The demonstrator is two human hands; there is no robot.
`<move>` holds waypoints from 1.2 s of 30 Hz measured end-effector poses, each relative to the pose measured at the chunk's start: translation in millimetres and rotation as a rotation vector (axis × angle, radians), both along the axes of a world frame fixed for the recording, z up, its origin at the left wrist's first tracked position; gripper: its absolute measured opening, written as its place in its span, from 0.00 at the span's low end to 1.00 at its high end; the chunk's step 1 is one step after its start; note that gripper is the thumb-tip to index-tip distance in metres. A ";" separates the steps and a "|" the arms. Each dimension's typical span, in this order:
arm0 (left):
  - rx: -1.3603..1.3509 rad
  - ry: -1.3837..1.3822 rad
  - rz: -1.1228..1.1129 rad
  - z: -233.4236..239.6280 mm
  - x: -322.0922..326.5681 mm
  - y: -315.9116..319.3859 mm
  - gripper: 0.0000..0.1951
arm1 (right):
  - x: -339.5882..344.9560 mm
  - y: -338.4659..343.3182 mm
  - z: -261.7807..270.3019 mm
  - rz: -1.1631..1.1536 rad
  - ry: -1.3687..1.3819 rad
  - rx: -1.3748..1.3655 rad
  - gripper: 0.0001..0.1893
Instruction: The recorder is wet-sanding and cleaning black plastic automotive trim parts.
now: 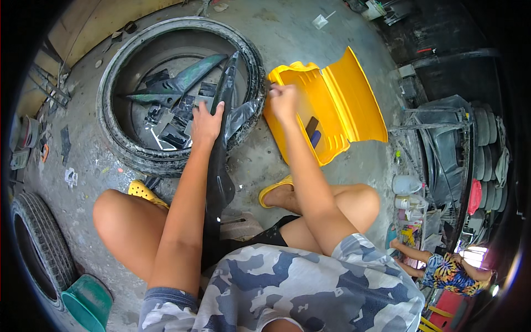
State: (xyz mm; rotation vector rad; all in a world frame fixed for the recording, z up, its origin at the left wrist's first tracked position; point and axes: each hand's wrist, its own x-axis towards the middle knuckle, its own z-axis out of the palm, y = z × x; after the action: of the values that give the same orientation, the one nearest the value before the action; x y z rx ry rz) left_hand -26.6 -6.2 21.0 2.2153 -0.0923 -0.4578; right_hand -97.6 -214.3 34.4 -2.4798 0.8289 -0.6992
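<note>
My left hand (206, 124) is over the tire (112, 137), its thumb against the edge of a long glossy black plastic panel (222, 166) and its fingers apart; whether it grips the panel I cannot tell. The panel slants from my lap across the tire's rim. Inside the tire lie a scuffed green-black plastic part (188, 79) and several small black pieces (174, 135). My right hand (285, 101), blurred and closed, is at the near-left rim of an open yellow plastic case (332, 143); a small dark thing shows at its fingertips.
A dark bar (312, 124) and a blue item (316, 138) lie in the yellow case. At the left are another tire (45, 245) and a green bucket (89, 301). Jugs (406, 184) and a loaded rack (439, 124) stand at the right, with another person (452, 269) beyond.
</note>
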 end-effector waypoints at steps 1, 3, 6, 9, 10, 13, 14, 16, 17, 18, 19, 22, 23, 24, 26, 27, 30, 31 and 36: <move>0.012 -0.003 0.001 -0.1 1.1 2.7 0.33 | -2.2 -22.7 7.8 -0.031 -0.069 0.171 0.12; 0.080 -0.592 -0.190 -3.5 3.8 5.8 0.21 | -10.9 -66.0 16.9 -0.159 -0.131 0.384 0.11; 0.076 -0.664 -0.399 3.0 6.1 -3.4 0.14 | -25.7 -112.1 -12.2 -0.394 0.054 0.564 0.15; 0.129 -0.708 -0.508 13.4 2.8 -39.6 0.08 | -63.2 -173.5 -81.4 -0.411 0.166 0.676 0.18; 0.146 -0.713 -0.569 17.2 3.8 -44.5 0.08 | -66.7 -175.0 -98.2 -0.388 0.258 0.771 0.20; 0.184 -0.732 -0.640 6.4 12.2 -51.5 0.13 | -63.3 -151.2 -135.7 -0.250 0.387 0.727 0.24; 0.261 -0.613 -0.637 3.3 11.9 -54.7 0.14 | -57.4 -142.5 -142.5 -0.286 0.472 0.780 0.27; 0.333 -0.447 -0.629 3.8 11.3 -74.8 0.19 | -73.2 -158.2 -164.6 -0.289 0.495 0.759 0.28; 0.337 -0.450 -0.637 4.8 10.1 -83.8 0.19 | -83.4 -168.2 -175.8 -0.290 0.519 0.722 0.30; 0.335 -0.387 -0.613 7.5 7.3 -94.1 0.18 | -95.9 -178.9 -185.8 -0.279 0.563 0.703 0.32; 0.329 -0.326 -0.590 11.2 5.2 -103.8 0.18 | -109.3 -192.0 -192.7 -0.295 0.558 0.703 0.32; 0.309 -0.209 -0.583 11.7 11.0 -108.0 0.16 | -123.2 -196.8 -186.4 -0.244 -0.180 1.416 0.29; 0.342 -0.207 -0.572 6.0 17.2 -98.7 0.16 | -108.7 -188.1 -165.2 -0.123 -0.249 1.552 0.29; 0.347 -0.210 -0.543 0.2 23.6 -89.1 0.16 | -92.7 -177.9 -138.4 -0.089 -0.261 1.512 0.28; 0.338 -0.222 -0.535 -10.0 35.4 -79.9 0.15 | -68.3 -170.6 -67.6 0.010 -0.188 1.397 0.27; 0.326 -0.226 -0.548 -7.9 35.4 -85.1 0.15 | -61.8 -176.1 -31.0 0.068 -0.103 1.321 0.26; 0.344 -0.204 -0.614 2.1 36.0 -96.1 0.14 | -28.7 -164.4 51.3 0.389 0.371 0.912 0.23; 0.347 -0.196 -0.628 3.0 36.9 -98.6 0.14 | -11.2 -146.4 70.7 0.505 0.527 0.738 0.23; 0.337 -0.252 -0.687 6.7 33.7 -80.2 0.15 | 36.5 -6.4 103.3 0.668 0.915 0.046 0.17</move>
State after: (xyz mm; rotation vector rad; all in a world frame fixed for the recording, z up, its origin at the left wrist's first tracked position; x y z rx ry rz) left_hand 7.1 -86.4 27.7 2.5281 -0.9949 -0.5868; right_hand -61.0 -220.7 137.6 -2.7382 0.1960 0.7172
